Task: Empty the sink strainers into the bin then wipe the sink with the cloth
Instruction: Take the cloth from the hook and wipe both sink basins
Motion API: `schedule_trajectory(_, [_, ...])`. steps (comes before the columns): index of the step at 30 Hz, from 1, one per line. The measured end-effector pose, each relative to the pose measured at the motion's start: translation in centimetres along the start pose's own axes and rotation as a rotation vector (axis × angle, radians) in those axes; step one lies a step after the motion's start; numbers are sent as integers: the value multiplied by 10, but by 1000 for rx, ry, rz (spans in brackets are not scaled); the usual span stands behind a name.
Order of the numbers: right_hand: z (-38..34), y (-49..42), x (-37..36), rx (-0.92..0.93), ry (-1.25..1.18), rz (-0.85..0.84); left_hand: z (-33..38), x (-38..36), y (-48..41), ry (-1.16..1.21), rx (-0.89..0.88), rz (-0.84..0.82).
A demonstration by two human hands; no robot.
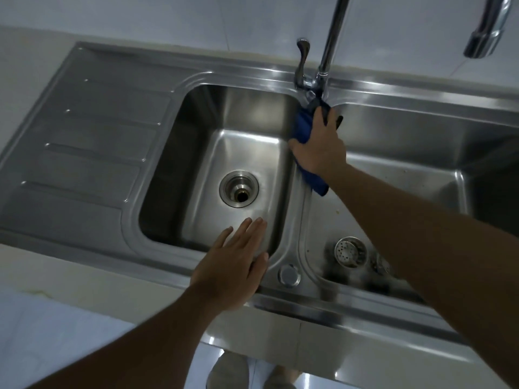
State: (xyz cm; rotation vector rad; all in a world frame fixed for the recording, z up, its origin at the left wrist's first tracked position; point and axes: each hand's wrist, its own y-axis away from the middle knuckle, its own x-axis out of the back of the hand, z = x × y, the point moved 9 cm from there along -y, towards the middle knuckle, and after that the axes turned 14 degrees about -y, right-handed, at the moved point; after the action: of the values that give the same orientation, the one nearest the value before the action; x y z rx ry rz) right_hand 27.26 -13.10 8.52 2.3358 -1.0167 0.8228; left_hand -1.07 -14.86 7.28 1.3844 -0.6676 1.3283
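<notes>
left hand flat, crumpled blue cloth

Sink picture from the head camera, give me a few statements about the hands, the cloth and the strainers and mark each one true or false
1. The right hand presses a blue cloth on the divider between the two basins. True.
2. The left hand holds a strainer. False: it lies open and flat on the front rim of the left basin, holding nothing.
3. The drain of the left basin has no strainer in it. True.
4. A perforated strainer lies on the draining board. False: it lies in the right basin, near the front.
5. The tap is running. False: no water shows.
</notes>
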Motion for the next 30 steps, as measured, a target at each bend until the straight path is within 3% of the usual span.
schedule_trajectory(4, [3,-23,12,-174,-166,-19,1,2,-1,3,-15,3])
schedule_trajectory(8, [-3,15,4,-80,-75,29,2,2,-1,7,-25,15])
schedule_trajectory(13, [14,81,-9,-104,-273,59,1,0,-4,11,-37,8])
schedule_trajectory(19, [33,150,-27,-186,-396,-130,-1,1,-5,26,-16,24])
schedule_trajectory(27, [60,215,-13,-197,-42,-588,7,6,-6,66,26,40])
schedule_trajectory(30, [82,224,11,-262,-41,-625,14,9,-8,51,-6,51])
